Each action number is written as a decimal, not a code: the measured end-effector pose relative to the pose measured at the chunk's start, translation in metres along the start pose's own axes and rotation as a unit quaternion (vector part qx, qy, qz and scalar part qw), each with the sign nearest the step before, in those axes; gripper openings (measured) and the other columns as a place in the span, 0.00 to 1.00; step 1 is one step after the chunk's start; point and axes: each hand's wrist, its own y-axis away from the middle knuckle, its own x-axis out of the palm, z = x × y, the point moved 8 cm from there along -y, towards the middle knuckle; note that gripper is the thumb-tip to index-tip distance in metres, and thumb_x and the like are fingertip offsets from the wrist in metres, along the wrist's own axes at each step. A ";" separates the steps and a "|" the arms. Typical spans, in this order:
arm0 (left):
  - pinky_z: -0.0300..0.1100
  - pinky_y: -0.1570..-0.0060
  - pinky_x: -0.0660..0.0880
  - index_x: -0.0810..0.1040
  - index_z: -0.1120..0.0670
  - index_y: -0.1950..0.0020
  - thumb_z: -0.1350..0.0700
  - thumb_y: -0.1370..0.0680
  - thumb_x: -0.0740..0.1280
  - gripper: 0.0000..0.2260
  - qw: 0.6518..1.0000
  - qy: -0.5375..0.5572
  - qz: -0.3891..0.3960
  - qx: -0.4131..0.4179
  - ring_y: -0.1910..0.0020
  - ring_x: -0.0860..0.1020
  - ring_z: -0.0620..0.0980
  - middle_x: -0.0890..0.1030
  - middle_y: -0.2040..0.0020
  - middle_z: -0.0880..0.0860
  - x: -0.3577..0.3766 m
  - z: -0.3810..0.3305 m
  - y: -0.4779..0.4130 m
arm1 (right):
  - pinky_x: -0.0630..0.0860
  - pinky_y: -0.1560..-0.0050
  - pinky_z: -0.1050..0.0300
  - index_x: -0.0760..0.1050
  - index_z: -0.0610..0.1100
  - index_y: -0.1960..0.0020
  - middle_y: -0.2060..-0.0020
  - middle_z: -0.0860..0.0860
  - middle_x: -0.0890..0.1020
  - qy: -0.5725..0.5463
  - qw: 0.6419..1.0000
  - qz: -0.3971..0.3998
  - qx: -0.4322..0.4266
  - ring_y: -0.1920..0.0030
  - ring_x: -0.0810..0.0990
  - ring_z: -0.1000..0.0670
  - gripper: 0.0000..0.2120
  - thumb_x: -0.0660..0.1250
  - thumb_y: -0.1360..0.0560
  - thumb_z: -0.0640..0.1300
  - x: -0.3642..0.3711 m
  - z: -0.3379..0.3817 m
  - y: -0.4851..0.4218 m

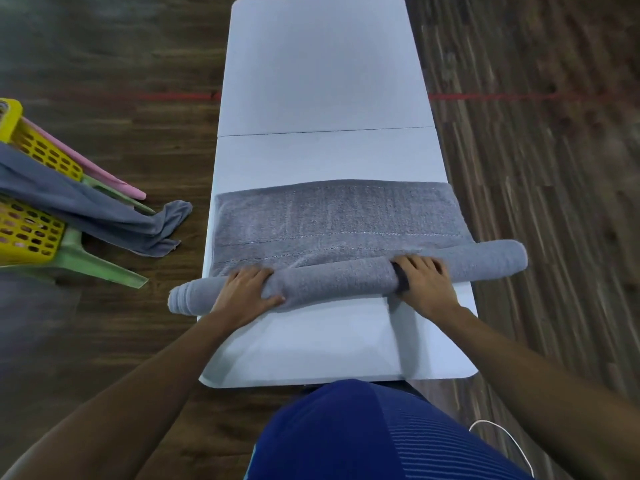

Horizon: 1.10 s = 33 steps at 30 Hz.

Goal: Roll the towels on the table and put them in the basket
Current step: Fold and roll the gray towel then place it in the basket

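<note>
Where white table (318, 81) meets wood floor (138, 64), towel (339, 216) lies part-rolled.

Bare left hand (242, 292) and right hand (426, 282), bare forearms (156, 368), dark blue garment (363, 434) with fine horizontal ribbing, thin white cable (509, 434).

Floor (121, 98) is dark wood-look planks, streaky brown, and pretty blurry off to the right. A thin red line (173, 96) runs across it and passes behind the table (322, 81). The table is a long white folding type with rounded corners and a seam (325, 131) across the middle. On the left there are green plastic furniture legs (104, 268) with a pink leg (86, 164) behind them. A white cable (509, 441) loops on the floor at bottom right. Lighting looks soft and even.
</note>
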 end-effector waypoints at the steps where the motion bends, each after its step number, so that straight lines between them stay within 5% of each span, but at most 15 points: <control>1: 0.52 0.35 0.66 0.72 0.54 0.33 0.30 0.31 0.61 0.36 1.000 -0.022 0.007 0.017 0.37 0.72 0.55 0.76 0.36 0.54 0.002 0.000 0.002 | 0.59 0.34 0.48 0.71 0.52 0.34 0.40 0.51 0.78 0.004 1.000 -0.007 0.003 0.36 0.73 0.45 0.28 0.73 0.33 0.50 -0.002 0.000 0.000; 5: 0.59 0.39 0.71 0.72 0.56 0.32 0.42 0.33 0.73 0.34 0.997 -0.065 -0.012 0.030 0.39 0.70 0.59 0.73 0.36 0.58 0.008 0.002 0.012 | 0.58 0.35 0.49 0.71 0.53 0.33 0.40 0.52 0.78 0.001 1.000 0.012 0.020 0.35 0.71 0.47 0.25 0.70 0.30 0.48 -0.005 0.001 -0.005; 9: 0.52 0.49 0.75 0.78 0.57 0.40 0.43 0.32 0.59 0.27 0.998 -0.027 -0.049 0.014 0.50 0.77 0.58 0.79 0.48 0.56 -0.003 -0.006 0.014 | 0.59 0.34 0.47 0.72 0.54 0.34 0.38 0.52 0.77 0.006 0.999 0.051 0.019 0.35 0.71 0.47 0.24 0.67 0.29 0.51 -0.004 -0.001 -0.005; 14: 0.48 0.55 0.70 0.74 0.53 0.43 0.46 0.31 0.59 0.20 0.995 0.052 0.019 -0.083 0.57 0.79 0.59 0.81 0.57 0.56 -0.016 0.004 0.002 | 0.60 0.40 0.47 0.74 0.54 0.45 0.46 0.50 0.80 -0.030 0.987 0.142 0.065 0.42 0.75 0.47 0.12 0.61 0.27 0.55 -0.002 -0.007 -0.009; 19: 0.52 0.52 0.71 0.77 0.57 0.49 0.55 0.25 0.66 0.08 0.987 -0.009 -0.159 -0.021 0.54 0.77 0.59 0.80 0.54 0.56 -0.031 -0.008 0.003 | 0.61 0.38 0.45 0.74 0.49 0.41 0.43 0.48 0.77 -0.013 0.996 -0.073 0.053 0.41 0.72 0.43 0.15 0.66 0.26 0.53 -0.022 -0.002 -0.001; 23: 0.52 0.43 0.73 0.77 0.57 0.39 0.44 0.28 0.70 0.23 0.989 -0.081 -0.112 0.055 0.45 0.77 0.56 0.80 0.43 0.55 -0.010 -0.017 0.010 | 0.56 0.31 0.45 0.69 0.53 0.33 0.36 0.51 0.72 -0.041 0.998 -0.035 -0.030 0.34 0.69 0.46 0.31 0.71 0.31 0.63 -0.002 0.003 0.015; 26: 0.53 0.40 0.72 0.75 0.58 0.35 0.52 0.32 0.74 0.27 0.993 -0.094 -0.056 0.035 0.42 0.77 0.58 0.79 0.40 0.57 -0.004 -0.008 0.009 | 0.56 0.30 0.44 0.68 0.53 0.32 0.36 0.50 0.74 -0.011 0.999 -0.025 -0.033 0.34 0.71 0.45 0.31 0.74 0.33 0.48 0.006 -0.003 0.014; 29: 0.51 0.47 0.74 0.79 0.56 0.46 0.52 0.31 0.67 0.16 0.994 -0.075 -0.073 0.023 0.52 0.79 0.57 0.82 0.50 0.56 -0.019 -0.012 0.002 | 0.59 0.35 0.47 0.72 0.53 0.37 0.41 0.52 0.78 -0.022 1.000 -0.013 -0.007 0.39 0.73 0.46 0.23 0.69 0.31 0.44 -0.008 0.002 -0.002; 33: 0.47 0.58 0.69 0.73 0.54 0.64 0.48 0.32 0.57 0.12 0.999 0.018 -0.011 -0.029 0.66 0.75 0.55 0.77 0.67 0.51 -0.028 -0.004 -0.009 | 0.61 0.41 0.47 0.72 0.54 0.48 0.51 0.52 0.80 -0.073 0.988 0.132 0.021 0.44 0.76 0.46 0.09 0.65 0.29 0.51 -0.010 0.000 -0.018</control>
